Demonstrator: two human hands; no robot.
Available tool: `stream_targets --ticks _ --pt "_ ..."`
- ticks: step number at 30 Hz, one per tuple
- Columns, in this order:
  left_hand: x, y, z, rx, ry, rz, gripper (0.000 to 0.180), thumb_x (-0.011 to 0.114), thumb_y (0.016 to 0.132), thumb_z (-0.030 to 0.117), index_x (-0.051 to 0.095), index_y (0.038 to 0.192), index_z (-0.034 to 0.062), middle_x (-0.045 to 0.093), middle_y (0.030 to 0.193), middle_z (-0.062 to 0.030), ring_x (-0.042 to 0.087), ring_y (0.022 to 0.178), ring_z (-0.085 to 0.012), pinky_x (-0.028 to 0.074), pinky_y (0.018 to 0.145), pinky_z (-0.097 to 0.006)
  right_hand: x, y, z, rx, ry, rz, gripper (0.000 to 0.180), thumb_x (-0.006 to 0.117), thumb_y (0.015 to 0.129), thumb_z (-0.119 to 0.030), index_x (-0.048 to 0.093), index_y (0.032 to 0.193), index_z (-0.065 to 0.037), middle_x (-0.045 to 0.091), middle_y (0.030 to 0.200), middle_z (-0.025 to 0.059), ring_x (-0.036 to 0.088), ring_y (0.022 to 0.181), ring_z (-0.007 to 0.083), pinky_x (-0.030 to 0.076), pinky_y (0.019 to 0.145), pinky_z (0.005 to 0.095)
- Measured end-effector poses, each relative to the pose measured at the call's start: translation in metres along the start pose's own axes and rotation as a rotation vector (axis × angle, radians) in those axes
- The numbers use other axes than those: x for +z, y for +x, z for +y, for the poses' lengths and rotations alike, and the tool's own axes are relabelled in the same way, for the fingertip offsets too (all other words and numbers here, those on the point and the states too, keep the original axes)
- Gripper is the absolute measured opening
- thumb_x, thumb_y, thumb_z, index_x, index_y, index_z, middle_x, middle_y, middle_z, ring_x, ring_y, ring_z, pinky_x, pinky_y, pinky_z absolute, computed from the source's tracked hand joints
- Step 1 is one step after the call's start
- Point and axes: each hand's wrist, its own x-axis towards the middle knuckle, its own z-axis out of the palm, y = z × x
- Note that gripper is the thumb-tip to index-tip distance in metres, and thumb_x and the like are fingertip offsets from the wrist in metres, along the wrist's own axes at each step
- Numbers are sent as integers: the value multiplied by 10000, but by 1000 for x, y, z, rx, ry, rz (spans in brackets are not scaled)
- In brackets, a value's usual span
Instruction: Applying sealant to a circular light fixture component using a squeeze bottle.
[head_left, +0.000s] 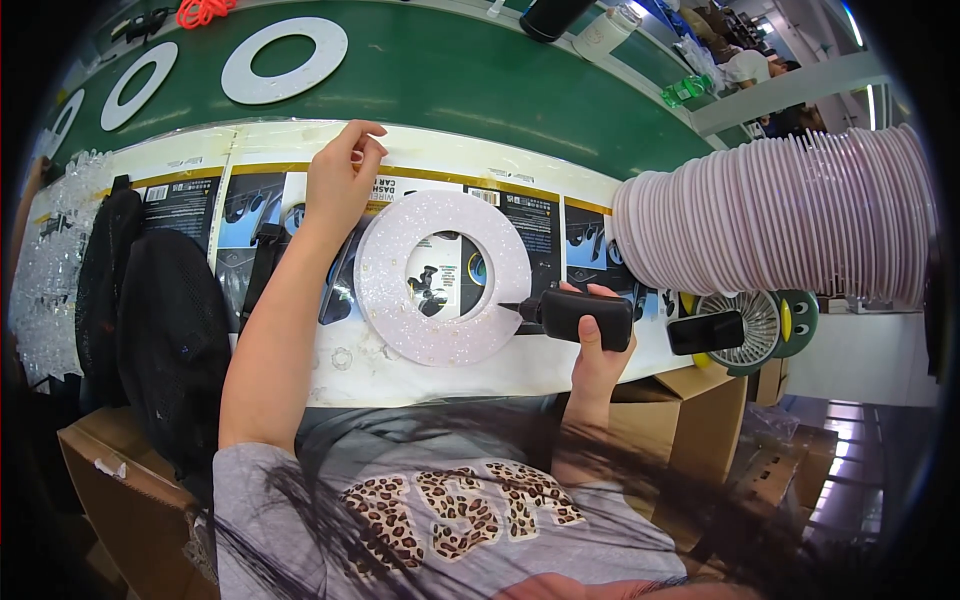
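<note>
A white, speckled flat ring lies in front of me on the work surface, with small dots on its face. In my right hand is a black squeeze bottle, held on its side. Its narrow dark nozzle points left and its tip is at the ring's right part; whether it touches cannot be made out. Beyond the ring's upper left side, my left hand hovers near the far edge of the work surface. Its fingers are loosely bent and apart, with nothing visible in them.
A green belt runs along the far side, carrying several white rings. A long stack of pale rings stands at right, near a phone and a small fan. Black fabric and clear pieces lie left.
</note>
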Motion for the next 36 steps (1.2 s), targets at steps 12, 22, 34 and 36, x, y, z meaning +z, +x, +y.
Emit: stream_targets --ticks 12,22,34,36 --pt "0 0 -3 7 0 3 114 526 900 78 604 979 48 683 772 -91 659 694 -204 530 656 -306 -15 1 -2 -56 130 141 477 666 881 -248 484 1197 59 609 1065 239 616 1036 359 500 914 414" --pt "2 0 2 1 -14 -8 112 522 907 77 599 983 48 683 784 -82 652 695 -195 528 649 -301 -29 -7 -5 -48 -61 56 422 667 877 -205 516 1152 78 634 1046 271 639 987 324 498 890 383" --pt "-1 0 0 -22 -12 -35 148 501 911 32 606 1015 47 668 797 -75 663 750 -158 531 692 -277 -23 -8 -4 -27 -33 49 409 672 873 -201 526 1145 67 641 1041 263 639 983 308 488 897 371" --pt "0 0 0 -18 -27 -21 131 509 912 58 604 1001 47 675 787 -83 660 722 -175 530 668 -288 -24 -7 -4 -29 -47 44 415 677 871 -205 527 1145 68 642 1035 257 639 985 313 491 894 371"
